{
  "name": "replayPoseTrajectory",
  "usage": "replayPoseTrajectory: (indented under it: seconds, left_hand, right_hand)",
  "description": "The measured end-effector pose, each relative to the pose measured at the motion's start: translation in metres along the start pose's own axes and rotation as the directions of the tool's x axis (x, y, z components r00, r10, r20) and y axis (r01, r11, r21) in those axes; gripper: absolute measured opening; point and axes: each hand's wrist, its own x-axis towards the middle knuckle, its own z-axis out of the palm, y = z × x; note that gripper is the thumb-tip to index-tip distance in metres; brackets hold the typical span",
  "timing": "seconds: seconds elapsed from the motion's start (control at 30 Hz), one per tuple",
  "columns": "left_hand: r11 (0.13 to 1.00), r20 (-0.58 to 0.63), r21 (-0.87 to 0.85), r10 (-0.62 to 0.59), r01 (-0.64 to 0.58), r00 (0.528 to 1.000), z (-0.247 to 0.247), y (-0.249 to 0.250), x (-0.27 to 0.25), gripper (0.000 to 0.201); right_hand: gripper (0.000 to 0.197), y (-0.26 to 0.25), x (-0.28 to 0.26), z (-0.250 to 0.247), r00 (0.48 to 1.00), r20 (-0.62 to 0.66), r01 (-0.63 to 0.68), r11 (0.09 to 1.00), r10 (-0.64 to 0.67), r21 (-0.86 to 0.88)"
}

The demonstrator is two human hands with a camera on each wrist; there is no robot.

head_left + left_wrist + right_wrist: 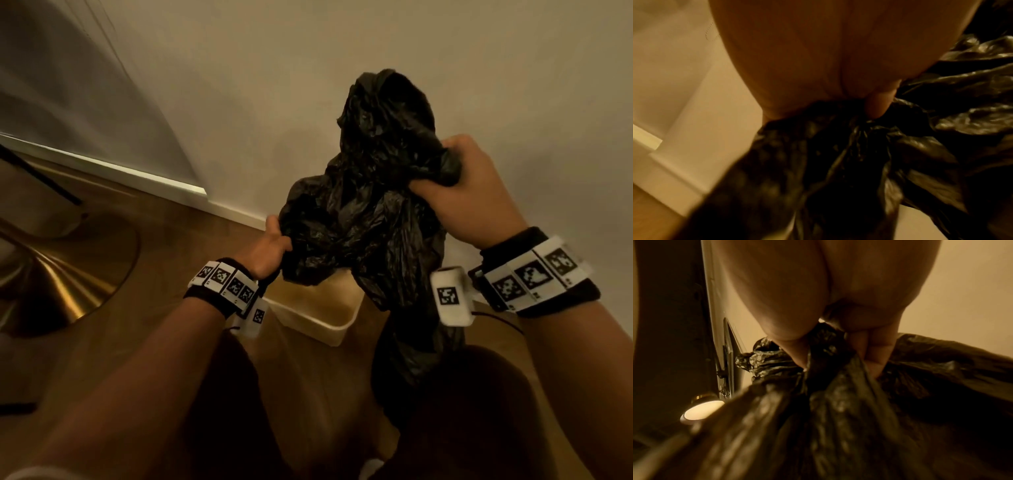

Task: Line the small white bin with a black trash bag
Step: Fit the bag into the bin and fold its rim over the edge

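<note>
Pale wall (479, 68) and wood floor (154, 342) fill the head view, with a white skirting board (137, 173) running along their join and a brass lamp base (61, 274) at the floor's left edge. Held up in front of the wall is the black trash bag (370, 205), crumpled and bunched, its lower tail hanging down past the right wrist toward the person's dark-clad legs. Below it, standing on the floor near the wall, is the small white bin (329, 323); only its near rim and part of the inside show, the rest hidden behind the bag.

Fingers of the right hand (469, 195) are curled tight round a gathered fold at the bag's upper right; in the right wrist view the film is squeezed between thumb and fingers (877, 353). Lower down, the left hand (267, 250) grips the bag's left edge, with plastic bunched under a curled fingertip in the left wrist view. How the mouth of the bag lies cannot be made out among the folds. Both wrist views are blurred and largely filled by palm and plastic.
</note>
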Motion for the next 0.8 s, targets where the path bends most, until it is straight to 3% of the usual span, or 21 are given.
replayPoseTrajectory:
  seconds: [0.1, 0.17, 0.27, 0.33, 0.4, 0.43, 0.5, 0.57, 0.67, 0.73, 0.8]
  left_hand:
    - [0.967, 0.110, 0.254, -0.027, -0.002, 0.994, 0.002, -0.028, 0.019, 0.043]
    - [0.895, 0.195, 0.441, -0.014, -0.075, 0.981, 0.007, -0.044, 0.030, 0.032]
    - [0.744, 0.223, 0.642, 0.051, -0.186, 0.973, 0.020, -0.057, 0.040, 0.019]
    - [0.634, 0.213, 0.746, 0.063, -0.204, 0.975, 0.027, -0.073, 0.054, 0.003]
    - [0.544, 0.234, 0.816, 0.000, -0.196, 0.972, 0.037, -0.080, 0.057, 0.016]
    - [0.526, 0.246, 0.826, -0.011, -0.203, 0.969, 0.043, -0.083, 0.056, 0.019]
    - [0.511, 0.261, 0.829, 0.004, -0.226, 0.965, 0.048, -0.084, 0.053, 0.002]
    - [0.582, 0.218, 0.787, 0.047, -0.204, 0.975, 0.045, -0.088, 0.051, 0.029]
    - [0.711, 0.197, 0.631, 0.239, -0.309, 0.951, 0.024, -0.088, 0.052, 0.021]
    - [0.891, 0.092, 0.441, 0.071, -0.105, 0.993, 0.008, -0.070, 0.046, 0.024]
    - [0.996, 0.052, 0.065, -0.056, 0.052, 0.997, -0.012, -0.051, 0.038, 0.035]
  right_hand:
    - [0.034, 0.018, 0.000, 0.004, 0.999, 0.015, -0.043, 0.999, 0.043, -0.011]
    - [0.032, 0.030, -0.001, 0.010, 0.997, 0.017, -0.069, 0.997, 0.069, -0.042]
    - [0.028, 0.043, -0.007, 0.026, 0.993, 0.064, -0.093, 0.992, 0.098, -0.082]
    - [0.027, 0.049, -0.014, 0.041, 0.988, 0.094, -0.117, 0.990, 0.124, -0.075]
    - [0.029, 0.057, -0.022, 0.058, 0.983, 0.116, -0.130, 0.988, 0.139, -0.085]
    - [0.029, 0.061, -0.027, 0.067, 0.979, 0.137, -0.139, 0.985, 0.152, -0.101]
    - [0.031, 0.071, -0.034, 0.086, 0.966, 0.175, -0.165, 0.976, 0.188, -0.138]
    - [0.033, 0.080, -0.039, 0.106, 0.958, 0.189, -0.190, 0.970, 0.217, -0.152]
    - [0.026, 0.091, -0.041, 0.133, 0.941, 0.219, -0.214, 0.956, 0.257, -0.200]
    - [0.018, 0.090, -0.038, 0.148, 0.932, 0.240, -0.217, 0.948, 0.272, -0.234]
    - [0.014, 0.082, -0.032, 0.158, 0.932, 0.249, -0.205, 0.951, 0.261, -0.230]
